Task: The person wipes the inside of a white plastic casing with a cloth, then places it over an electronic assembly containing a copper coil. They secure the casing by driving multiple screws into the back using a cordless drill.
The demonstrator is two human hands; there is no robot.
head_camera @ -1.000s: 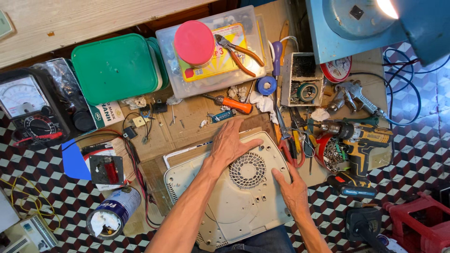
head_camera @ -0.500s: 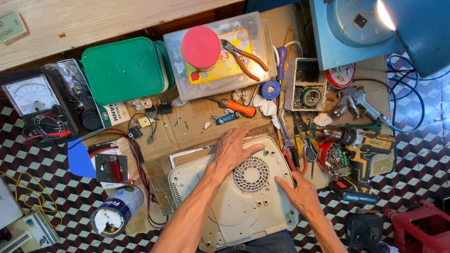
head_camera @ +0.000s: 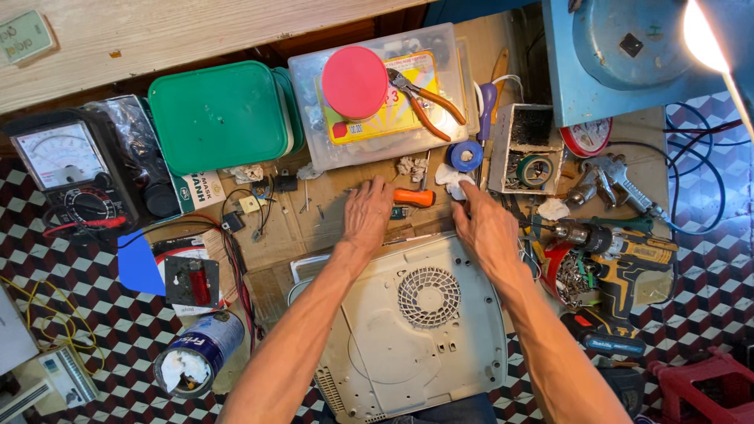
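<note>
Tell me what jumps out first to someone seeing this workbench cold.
Two bare forearms reach up the middle: the left hand rests by an orange-handled screwdriver, and the right hand touches a white rag. Below them lies a pale grey appliance base, underside up, with a round fan grille. Above, a green lidded box and a round pink lid stand out by colour.

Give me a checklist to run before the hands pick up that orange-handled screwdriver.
1. Left hand at the orange-handled screwdriver: ok, its fingers lie at the handle's left end.
2. Grip closed on the handle: cannot tell.
3. Right hand free: cannot tell, its fingers rest by a white rag.
4. Appliance base lying flat, fan grille up: ok.
5. Space around the screwdriver: not ok, the blue tape roll and small parts crowd it.
</note>
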